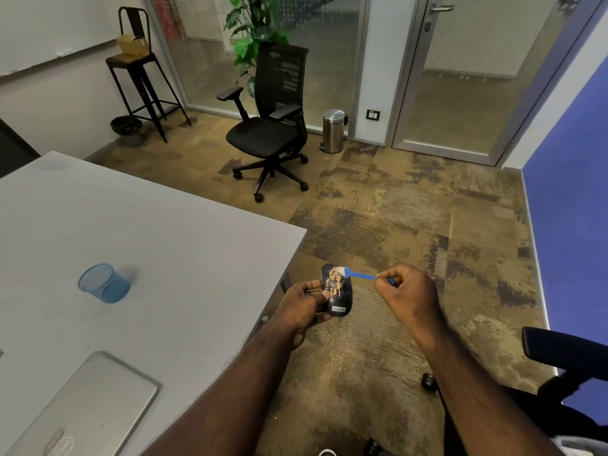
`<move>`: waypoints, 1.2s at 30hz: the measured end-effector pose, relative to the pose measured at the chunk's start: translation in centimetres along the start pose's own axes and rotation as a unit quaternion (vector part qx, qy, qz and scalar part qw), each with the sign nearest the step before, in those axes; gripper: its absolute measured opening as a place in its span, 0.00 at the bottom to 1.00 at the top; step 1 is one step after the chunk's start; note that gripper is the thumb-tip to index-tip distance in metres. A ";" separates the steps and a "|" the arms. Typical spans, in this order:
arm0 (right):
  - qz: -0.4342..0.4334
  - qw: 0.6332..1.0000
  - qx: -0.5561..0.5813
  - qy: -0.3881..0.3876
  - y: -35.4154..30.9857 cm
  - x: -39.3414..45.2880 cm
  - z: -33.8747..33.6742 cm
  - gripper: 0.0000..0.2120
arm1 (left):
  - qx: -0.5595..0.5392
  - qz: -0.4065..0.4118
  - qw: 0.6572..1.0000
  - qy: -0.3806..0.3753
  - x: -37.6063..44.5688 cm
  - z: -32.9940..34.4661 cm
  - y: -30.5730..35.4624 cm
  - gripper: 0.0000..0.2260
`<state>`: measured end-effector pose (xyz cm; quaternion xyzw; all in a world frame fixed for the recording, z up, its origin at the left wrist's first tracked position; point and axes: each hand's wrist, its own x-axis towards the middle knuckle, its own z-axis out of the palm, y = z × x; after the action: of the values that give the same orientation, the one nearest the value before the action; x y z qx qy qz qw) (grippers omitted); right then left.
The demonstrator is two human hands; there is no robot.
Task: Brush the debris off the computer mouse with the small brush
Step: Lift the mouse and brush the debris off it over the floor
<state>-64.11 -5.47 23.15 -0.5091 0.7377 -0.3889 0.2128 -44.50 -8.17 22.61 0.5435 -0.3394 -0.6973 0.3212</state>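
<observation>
My left hand (304,304) grips a black computer mouse (342,301) from its left side, holding it in the air just past the table's corner, above the carpet. Tan debris (335,279) lies scattered over the mouse's top. My right hand (408,287) pinches the handle of a small blue brush (360,275). The brush's pale bristles touch the far right part of the mouse, at the edge of the debris.
A grey table (158,241) at left carries a blue mesh cup (103,284) and a closed silver laptop (88,409). Spilled crumbs (339,357) dot the carpet below the mouse. A black office chair (269,126) and a steel bin (333,130) stand farther off; a chair armrest (562,348) is at right.
</observation>
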 end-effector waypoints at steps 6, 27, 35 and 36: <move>-0.083 0.996 0.015 0.000 0.7 0.1 -1.5 0.05 | 0.014 0.006 1.000 0.008 0.2 -0.1 0.0 0.08; -0.228 0.967 -0.081 -0.076 0.7 -1.2 -4.9 0.06 | 0.001 0.011 1.000 0.020 1.2 0.1 0.2 0.08; -0.210 0.972 -0.036 -0.101 1.1 -1.2 -4.2 0.09 | -0.004 0.012 1.000 0.015 1.2 0.1 0.4 0.08; -0.196 0.977 -0.019 -0.087 1.1 -1.0 -4.1 0.09 | -0.007 0.010 1.000 0.019 1.2 0.0 0.4 0.08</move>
<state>-67.28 -2.89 24.69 -0.6792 0.6099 -0.3634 0.1861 -44.74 -9.34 22.26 0.5506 -0.3338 -0.6859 0.3390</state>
